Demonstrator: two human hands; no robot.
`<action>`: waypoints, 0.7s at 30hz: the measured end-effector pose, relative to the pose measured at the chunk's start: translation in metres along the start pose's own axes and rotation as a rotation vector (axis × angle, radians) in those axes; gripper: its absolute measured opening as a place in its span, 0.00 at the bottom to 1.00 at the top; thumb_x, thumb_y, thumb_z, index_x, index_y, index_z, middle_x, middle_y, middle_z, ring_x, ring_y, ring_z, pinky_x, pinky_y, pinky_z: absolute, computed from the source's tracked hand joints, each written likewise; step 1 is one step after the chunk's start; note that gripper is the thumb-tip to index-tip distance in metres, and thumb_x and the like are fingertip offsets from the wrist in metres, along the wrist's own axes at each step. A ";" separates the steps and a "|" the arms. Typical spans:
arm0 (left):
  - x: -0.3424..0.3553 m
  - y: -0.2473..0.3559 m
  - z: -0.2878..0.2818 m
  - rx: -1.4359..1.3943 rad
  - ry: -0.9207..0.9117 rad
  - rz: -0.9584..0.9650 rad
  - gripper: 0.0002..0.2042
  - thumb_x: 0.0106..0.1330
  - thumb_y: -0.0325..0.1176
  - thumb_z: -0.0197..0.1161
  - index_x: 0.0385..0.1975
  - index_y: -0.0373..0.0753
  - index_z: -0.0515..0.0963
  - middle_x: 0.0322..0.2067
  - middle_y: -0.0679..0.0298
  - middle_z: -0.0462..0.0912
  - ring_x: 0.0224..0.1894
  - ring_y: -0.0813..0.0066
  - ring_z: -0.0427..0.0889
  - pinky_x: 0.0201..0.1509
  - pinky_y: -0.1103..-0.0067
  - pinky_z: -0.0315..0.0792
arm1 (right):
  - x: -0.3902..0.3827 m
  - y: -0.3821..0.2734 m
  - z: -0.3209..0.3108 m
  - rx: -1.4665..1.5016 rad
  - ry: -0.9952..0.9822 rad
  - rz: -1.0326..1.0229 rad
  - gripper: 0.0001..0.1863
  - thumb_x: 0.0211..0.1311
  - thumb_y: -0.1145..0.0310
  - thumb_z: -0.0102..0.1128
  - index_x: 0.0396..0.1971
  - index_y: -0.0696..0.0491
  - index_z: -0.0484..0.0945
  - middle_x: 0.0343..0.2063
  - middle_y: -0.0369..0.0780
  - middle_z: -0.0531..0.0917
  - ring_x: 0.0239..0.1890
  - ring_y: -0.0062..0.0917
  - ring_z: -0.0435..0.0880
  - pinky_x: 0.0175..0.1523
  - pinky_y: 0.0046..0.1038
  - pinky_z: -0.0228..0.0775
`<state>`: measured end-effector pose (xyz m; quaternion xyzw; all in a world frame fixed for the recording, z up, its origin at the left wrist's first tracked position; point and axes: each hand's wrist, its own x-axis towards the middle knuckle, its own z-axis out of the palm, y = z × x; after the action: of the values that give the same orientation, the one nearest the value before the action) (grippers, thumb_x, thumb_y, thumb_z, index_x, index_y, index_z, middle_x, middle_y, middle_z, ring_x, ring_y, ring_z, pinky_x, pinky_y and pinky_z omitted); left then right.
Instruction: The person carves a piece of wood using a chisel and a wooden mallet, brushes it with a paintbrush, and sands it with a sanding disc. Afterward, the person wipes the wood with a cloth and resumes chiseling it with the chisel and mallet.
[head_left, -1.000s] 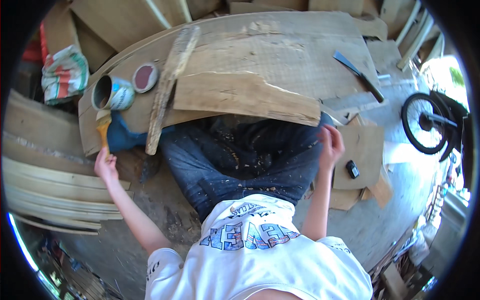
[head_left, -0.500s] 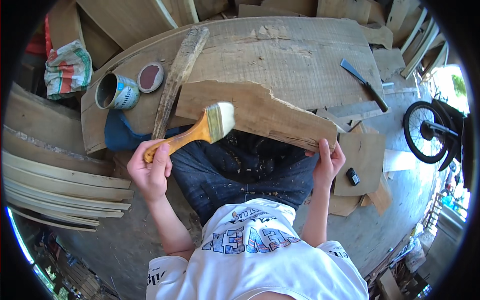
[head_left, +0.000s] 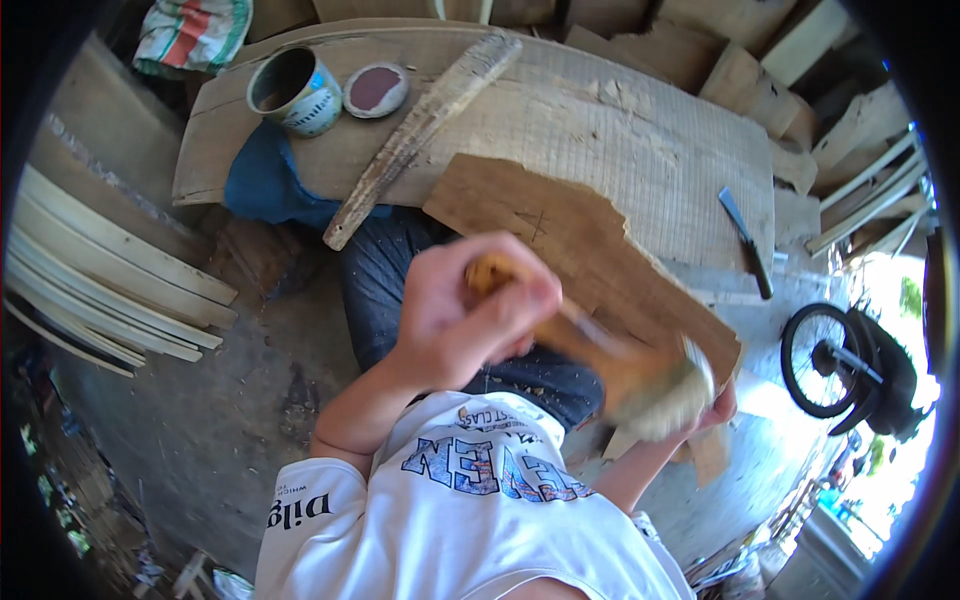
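My left hand (head_left: 475,315) is closed around the orange wooden handle of a wide paintbrush (head_left: 655,395). The brush crosses in front of my lap, its pale bristles pointing right and smeared by motion. At the far right end of a broken brown board (head_left: 565,225), my right hand (head_left: 722,402) grips the lower corner, partly hidden behind the bristles. This board has a ragged upper edge and pencil-like marks on its face. It slants down to the right over my lap and the bench edge. Whether the bristles touch the board I cannot tell.
On the wooden bench (head_left: 680,150) stand an open tin can (head_left: 310,115) and a round dark-red-topped disc (head_left: 376,90). A rough wood strip (head_left: 425,135), blue cloth (head_left: 265,180) and a chisel-like blade tool (head_left: 745,240) lie there. Curved wood slats (head_left: 110,270) are stacked left; a wheel (head_left: 820,360) stands right.
My left hand has swung the paintbrush rightward across my lap toward the board's right end. My right hand and the board have tilted lower at right. The whole view has turned.
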<state>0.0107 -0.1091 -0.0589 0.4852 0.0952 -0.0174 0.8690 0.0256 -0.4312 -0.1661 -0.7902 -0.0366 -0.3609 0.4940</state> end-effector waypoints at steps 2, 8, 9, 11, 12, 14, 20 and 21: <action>0.019 -0.019 -0.018 0.223 0.231 0.256 0.07 0.67 0.32 0.62 0.30 0.34 0.78 0.16 0.72 0.75 0.16 0.90 0.70 0.18 0.89 0.61 | 0.015 -0.025 0.011 0.164 -0.146 0.098 0.31 0.48 0.52 0.73 0.39 0.68 0.80 0.30 0.39 0.83 0.32 0.20 0.79 0.40 0.22 0.70; 0.009 0.001 -0.081 1.023 0.599 0.733 0.06 0.65 0.28 0.63 0.28 0.33 0.78 0.19 0.64 0.81 0.19 0.84 0.77 0.21 0.85 0.68 | 0.008 -0.010 0.008 0.245 -0.149 0.121 0.30 0.48 0.53 0.73 0.38 0.67 0.79 0.31 0.40 0.83 0.33 0.19 0.78 0.40 0.21 0.67; 0.012 -0.003 -0.069 0.740 0.410 0.766 0.04 0.63 0.27 0.64 0.29 0.34 0.79 0.20 0.63 0.81 0.19 0.82 0.77 0.21 0.83 0.68 | 0.006 -0.004 0.013 0.294 -0.084 0.159 0.30 0.49 0.54 0.73 0.39 0.67 0.79 0.32 0.40 0.83 0.35 0.20 0.78 0.42 0.22 0.67; 0.010 -0.006 -0.044 0.633 -0.046 0.633 0.06 0.61 0.31 0.66 0.33 0.36 0.81 0.25 0.63 0.83 0.25 0.79 0.82 0.29 0.83 0.72 | 0.007 0.003 0.011 0.365 -0.085 0.213 0.26 0.53 0.59 0.71 0.42 0.66 0.78 0.35 0.42 0.83 0.39 0.24 0.79 0.47 0.26 0.69; 0.015 -0.011 -0.029 0.495 -0.191 0.613 0.07 0.60 0.32 0.67 0.35 0.38 0.82 0.26 0.63 0.84 0.26 0.77 0.83 0.29 0.83 0.71 | 0.009 0.003 0.013 0.378 -0.046 0.217 0.24 0.55 0.60 0.70 0.42 0.66 0.78 0.36 0.42 0.83 0.39 0.25 0.80 0.48 0.26 0.69; 0.017 -0.014 -0.023 0.415 -0.199 0.393 0.11 0.61 0.31 0.66 0.42 0.38 0.80 0.26 0.64 0.84 0.27 0.81 0.82 0.30 0.84 0.71 | 0.022 0.008 0.004 0.336 -0.203 0.293 0.20 0.58 0.64 0.66 0.42 0.65 0.78 0.37 0.43 0.83 0.39 0.26 0.80 0.47 0.24 0.69; 0.009 -0.010 -0.135 0.818 0.725 0.764 0.06 0.67 0.28 0.60 0.35 0.31 0.79 0.23 0.66 0.81 0.25 0.88 0.76 0.27 0.86 0.70 | 0.012 0.019 0.002 0.524 -0.285 0.329 0.20 0.58 0.63 0.65 0.43 0.65 0.77 0.39 0.46 0.81 0.45 0.29 0.80 0.53 0.28 0.67; 0.003 -0.005 -0.146 0.947 0.798 0.906 0.05 0.66 0.27 0.61 0.33 0.31 0.79 0.25 0.67 0.82 0.26 0.88 0.76 0.28 0.86 0.71 | 0.006 0.033 0.004 0.540 -0.288 0.331 0.20 0.58 0.63 0.65 0.43 0.65 0.77 0.39 0.46 0.81 0.45 0.29 0.80 0.53 0.28 0.67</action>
<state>-0.0084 0.0124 -0.1379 0.7669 0.1760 0.4778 0.3906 0.0457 -0.4464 -0.1880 -0.6689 -0.0715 -0.1382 0.7268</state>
